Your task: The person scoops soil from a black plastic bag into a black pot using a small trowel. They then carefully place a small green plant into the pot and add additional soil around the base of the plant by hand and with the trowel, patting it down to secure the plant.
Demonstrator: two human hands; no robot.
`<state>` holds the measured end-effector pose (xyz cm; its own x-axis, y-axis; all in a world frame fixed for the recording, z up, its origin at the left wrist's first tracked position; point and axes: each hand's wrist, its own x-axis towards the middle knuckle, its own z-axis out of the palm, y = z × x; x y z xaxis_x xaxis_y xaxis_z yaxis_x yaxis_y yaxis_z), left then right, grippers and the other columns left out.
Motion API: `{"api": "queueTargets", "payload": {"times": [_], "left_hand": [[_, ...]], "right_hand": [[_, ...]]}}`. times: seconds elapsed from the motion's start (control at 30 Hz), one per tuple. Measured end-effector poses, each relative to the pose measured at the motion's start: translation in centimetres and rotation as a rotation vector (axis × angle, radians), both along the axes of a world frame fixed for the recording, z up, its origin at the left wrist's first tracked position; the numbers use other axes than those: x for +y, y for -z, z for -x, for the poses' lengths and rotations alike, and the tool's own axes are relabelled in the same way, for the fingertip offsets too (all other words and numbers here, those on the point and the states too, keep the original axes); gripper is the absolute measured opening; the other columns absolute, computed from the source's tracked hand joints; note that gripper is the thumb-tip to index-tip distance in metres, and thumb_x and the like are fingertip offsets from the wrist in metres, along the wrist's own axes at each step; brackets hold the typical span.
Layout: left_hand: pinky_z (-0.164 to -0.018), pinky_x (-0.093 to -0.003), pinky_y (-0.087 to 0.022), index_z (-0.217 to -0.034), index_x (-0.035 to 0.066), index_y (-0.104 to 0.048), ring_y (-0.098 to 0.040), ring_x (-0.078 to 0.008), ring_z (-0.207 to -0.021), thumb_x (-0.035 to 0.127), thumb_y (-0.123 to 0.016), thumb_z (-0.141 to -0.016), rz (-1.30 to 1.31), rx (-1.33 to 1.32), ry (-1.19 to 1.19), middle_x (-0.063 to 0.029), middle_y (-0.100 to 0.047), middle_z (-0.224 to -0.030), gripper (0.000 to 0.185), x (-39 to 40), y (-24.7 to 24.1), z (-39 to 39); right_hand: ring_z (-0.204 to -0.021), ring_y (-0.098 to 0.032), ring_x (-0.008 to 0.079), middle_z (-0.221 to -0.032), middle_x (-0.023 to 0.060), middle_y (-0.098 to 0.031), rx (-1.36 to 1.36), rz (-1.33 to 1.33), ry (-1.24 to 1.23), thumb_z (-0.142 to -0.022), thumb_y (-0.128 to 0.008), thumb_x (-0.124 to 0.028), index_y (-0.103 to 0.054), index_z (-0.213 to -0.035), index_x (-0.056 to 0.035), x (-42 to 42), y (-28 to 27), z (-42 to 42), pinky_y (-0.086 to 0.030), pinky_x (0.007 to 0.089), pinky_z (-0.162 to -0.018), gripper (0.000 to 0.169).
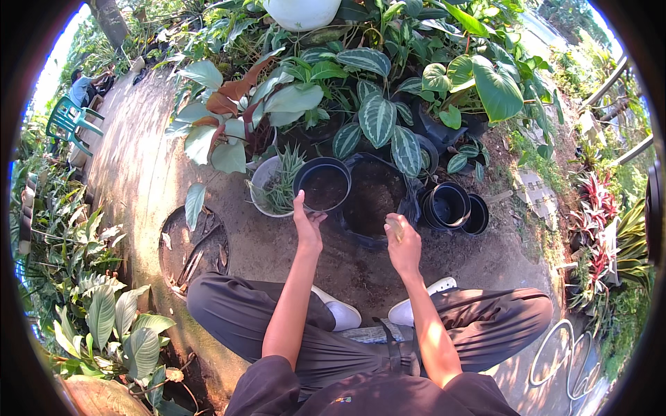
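My left hand (309, 224) holds a black plastic plant pot (323, 184) at its near side, with the thumb up along the rim and the fingers at the wall. Dark soil shows inside the pot. In my right hand (405, 243) is a small pale yellowish object (396, 229), mostly hidden by the fingers. That hand is at the near right edge of a black plastic bag (411, 195) of dark loose soil (372, 200). Left of the held pot, a white pot (257, 190) contains a spiky grey-green plant (285, 182).
Empty black pots (448, 205) stand right of the bag. Large leafy potted plants (377, 117) crowd the far side. A round planter (193, 244) with dry debris lies left. A hose (541, 353) curls at lower right. Far left, a person (82, 88) is near a green chair (70, 117).
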<state>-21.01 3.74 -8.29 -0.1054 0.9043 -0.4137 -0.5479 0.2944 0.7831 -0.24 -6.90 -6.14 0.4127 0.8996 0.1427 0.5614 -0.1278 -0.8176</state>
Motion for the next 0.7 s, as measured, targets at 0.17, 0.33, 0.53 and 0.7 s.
{"api": "queueTargets", "payload": {"times": [0.17,0.33,0.53,0.7], "left_hand": [[-0.09,-0.0383,-0.044,-0.12,0.012,-0.061,-0.06,-0.0199,-0.097,0.063,-0.068,-0.086,-0.004,-0.061,0.006,-0.006,-0.065,-0.109,0.062,-0.1,0.2,0.2],[-0.09,-0.0383,-0.044,-0.119,0.011,-0.061,-0.059,-0.0194,-0.096,0.061,-0.069,-0.085,-0.012,0.016,0.018,-0.0061,-0.064,-0.106,0.061,-0.2,0.7,-0.2],[-0.087,-0.0354,-0.044,-0.1,0.015,-0.056,-0.055,-0.0143,-0.088,0.053,-0.069,-0.091,-0.059,0.054,0.062,-0.0007,-0.056,-0.094,0.041,-0.3,0.5,-0.8],[-0.089,-0.0342,-0.043,-0.107,0.013,-0.057,-0.057,-0.0142,-0.098,0.049,-0.067,-0.094,-0.159,0.128,0.144,-0.0018,-0.059,-0.103,0.04,-0.8,0.6,-1.7]], "right_hand": [[-0.101,-0.072,0.0367,-0.109,0.017,-0.074,-0.028,-0.041,-0.039,-0.096,-0.067,-0.013,-0.069,-0.12,-0.0093,-0.2,-4.5,-1.0,-0.055,0.0431,-0.089,0.025],[-0.096,-0.074,0.0229,-0.104,0.0128,-0.076,0.156,-0.017,-0.118,-0.099,-0.067,-0.016,-0.069,-0.12,-0.0083,-0.2,-9.3,-2.4,-0.054,0.0355,-0.086,0.023],[-0.091,-0.072,0.0199,-0.098,0.0119,-0.075,0.141,0.158,-0.269,-0.097,-0.069,-0.019,-0.069,-0.12,-0.0132,-0.6,-13.3,-3.2,-0.053,0.0336,-0.084,0.024],[-0.093,-0.073,0.0317,-0.099,0.0144,-0.076,-0.131,0.165,-0.387,-0.093,-0.071,-0.02,-0.071,-0.115,-0.0129,0.9,-13.5,-2.5,-0.056,0.0403,-0.084,0.024]]}}
